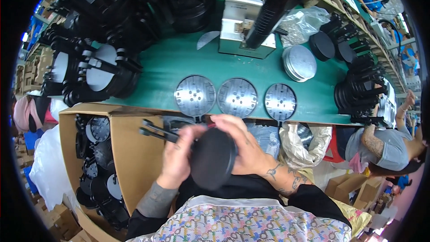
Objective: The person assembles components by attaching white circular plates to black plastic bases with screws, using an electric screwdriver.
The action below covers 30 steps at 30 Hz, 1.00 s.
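Above my lap I hold a round black pan-like part [212, 161] with a forked black handle that sticks out to the left. My left hand [176, 159] is closed round it where the handle meets the disc. Fingers of my right hand [250, 150] grip its right and far rim. A bit of red shows between my hands, too small to name. Just beyond, along the near edge of the green table, lie three round slotted metal plates: a left plate [195, 95], a middle plate [238, 97] and a right plate [281, 101].
A cardboard box [134, 152] of black round parts stands at my left. Stacked black pan-like parts [112, 71] crowd the table's left side; more black parts [358, 89] stand right. A pale machine [246, 22], stacked metal discs [300, 62] and a lined bin [307, 143] are nearby.
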Each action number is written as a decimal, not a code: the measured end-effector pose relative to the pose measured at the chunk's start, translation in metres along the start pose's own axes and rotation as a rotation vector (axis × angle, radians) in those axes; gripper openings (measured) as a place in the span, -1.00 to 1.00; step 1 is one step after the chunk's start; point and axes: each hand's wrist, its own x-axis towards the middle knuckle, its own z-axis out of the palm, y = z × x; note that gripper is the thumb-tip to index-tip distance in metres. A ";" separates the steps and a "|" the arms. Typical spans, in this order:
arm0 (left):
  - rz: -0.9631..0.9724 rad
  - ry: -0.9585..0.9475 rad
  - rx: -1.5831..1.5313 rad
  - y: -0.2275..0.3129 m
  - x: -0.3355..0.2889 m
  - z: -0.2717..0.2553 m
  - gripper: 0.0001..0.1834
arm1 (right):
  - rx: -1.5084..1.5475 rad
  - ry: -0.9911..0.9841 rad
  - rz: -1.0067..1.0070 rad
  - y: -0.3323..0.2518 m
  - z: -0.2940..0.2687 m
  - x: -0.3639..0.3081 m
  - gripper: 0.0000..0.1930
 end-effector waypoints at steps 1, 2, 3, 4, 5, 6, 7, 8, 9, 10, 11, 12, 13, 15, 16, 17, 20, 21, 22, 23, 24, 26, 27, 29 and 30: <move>-0.059 -0.116 0.085 -0.008 -0.006 0.003 -0.51 | 0.044 -0.013 -0.036 0.005 -0.005 -0.007 -0.32; -0.157 -0.179 0.116 -0.004 -0.012 0.017 -0.48 | 0.086 -0.024 -0.072 0.008 -0.012 -0.013 -0.46; -0.344 -0.345 0.117 -0.020 -0.012 0.012 -0.42 | 0.170 -0.049 -0.121 0.011 -0.023 -0.015 -0.68; -0.439 -0.764 0.189 -0.038 -0.002 -0.015 -0.37 | 0.510 -0.064 0.018 0.003 -0.032 -0.022 -0.70; -0.020 -0.840 0.368 -0.034 -0.009 0.006 -0.37 | 0.701 0.117 0.192 -0.005 -0.041 -0.042 -0.64; -0.061 -0.895 0.298 -0.013 -0.008 0.025 -0.38 | 0.497 0.428 0.342 -0.009 -0.057 -0.074 -0.50; -0.067 -0.956 0.238 -0.010 -0.004 0.028 -0.50 | 0.774 0.715 0.299 -0.019 -0.073 -0.076 -0.44; 0.130 -0.902 0.412 -0.001 0.000 0.029 -0.55 | 0.926 0.689 0.172 -0.026 -0.101 -0.073 -0.48; 0.326 -0.834 0.590 0.005 0.004 0.029 -0.56 | 0.501 0.784 0.268 -0.029 -0.127 -0.079 -0.51; 0.595 -0.614 0.813 0.007 0.006 0.028 -0.55 | 0.208 0.951 0.284 -0.028 -0.136 -0.064 -0.62; 0.850 -0.428 0.989 0.009 0.020 0.025 -0.52 | 0.057 0.874 0.376 -0.027 -0.157 -0.069 -0.52; 0.894 -0.232 1.071 0.005 0.031 0.020 -0.56 | 0.012 0.913 0.408 -0.009 -0.173 -0.080 -0.58; 0.926 -0.118 1.170 0.005 0.040 0.012 -0.51 | 0.068 1.017 0.441 0.006 -0.180 -0.087 -0.63; 0.893 0.031 1.322 0.002 0.051 0.002 -0.33 | -0.062 1.056 0.471 0.039 -0.183 -0.095 -0.65; 0.879 0.041 1.388 0.000 0.058 0.002 -0.27 | -0.139 1.042 0.450 0.059 -0.178 -0.102 -0.69; 0.865 0.052 1.453 -0.003 0.063 0.004 -0.20 | -0.421 1.009 0.624 0.069 -0.174 -0.113 -0.68; 0.889 0.050 1.558 -0.022 0.074 0.002 -0.11 | -1.084 0.883 0.446 0.090 -0.156 -0.103 -0.70; 0.906 0.057 1.537 -0.024 0.076 0.004 -0.15 | -1.086 0.903 0.441 0.094 -0.152 -0.098 -0.70; 0.907 0.054 1.544 -0.025 0.078 0.004 -0.15 | -1.033 0.907 0.476 0.091 -0.147 -0.090 -0.69; 0.892 0.048 1.530 -0.024 0.080 0.005 -0.17 | -1.038 0.902 0.472 0.088 -0.145 -0.083 -0.69; 0.878 0.043 1.517 -0.022 0.081 0.006 -0.19 | -1.043 0.898 0.468 0.087 -0.143 -0.079 -0.68; 0.861 0.016 1.498 -0.018 0.081 0.009 -0.23 | -0.965 0.878 0.468 0.090 -0.144 -0.078 -0.68; 0.863 0.002 1.493 -0.015 0.081 0.011 -0.23 | -0.932 0.870 0.456 0.090 -0.143 -0.077 -0.69; 0.922 -0.054 1.360 -0.006 0.074 0.022 -0.25 | -0.915 0.887 0.428 0.084 -0.144 -0.070 -0.70; 0.964 -0.086 1.282 -0.003 0.072 0.029 -0.25 | -0.866 0.877 0.379 0.080 -0.147 -0.066 -0.69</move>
